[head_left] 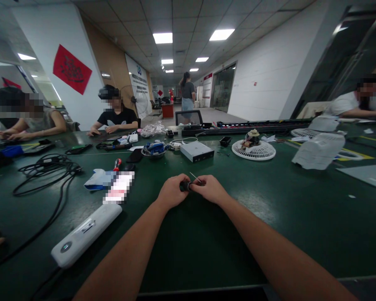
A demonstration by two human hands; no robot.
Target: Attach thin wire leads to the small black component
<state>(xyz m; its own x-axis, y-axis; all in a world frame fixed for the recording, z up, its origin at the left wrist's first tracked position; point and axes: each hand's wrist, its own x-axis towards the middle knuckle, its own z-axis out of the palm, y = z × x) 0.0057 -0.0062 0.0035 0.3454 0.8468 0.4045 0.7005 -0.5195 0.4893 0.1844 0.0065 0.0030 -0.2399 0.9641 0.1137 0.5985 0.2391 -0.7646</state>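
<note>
Left hand (171,191) and right hand (210,189) both pinching a small black cylinder (184,186) with a thin pin (195,178) at it; metal bowl (153,154) up the desk (269,234) holds blue stuff (152,147).

Wall banner (137,85) lettering blurred, nothing legible.

Two hands show, the left hand (172,191) and the right hand (210,189), with one black cylinder (184,186) and one thin pin (195,177) between them. At 12 o'clock sit one silver box (196,151) and, farther off, one standing person (187,94). At 1 o'clock lie two white fan grilles (253,150). At 8 o'clock lies one white power bank (86,235); at 10 o'clock, one black cable coil (47,171). Three seated people (115,113) work at the desk (269,217).
</note>
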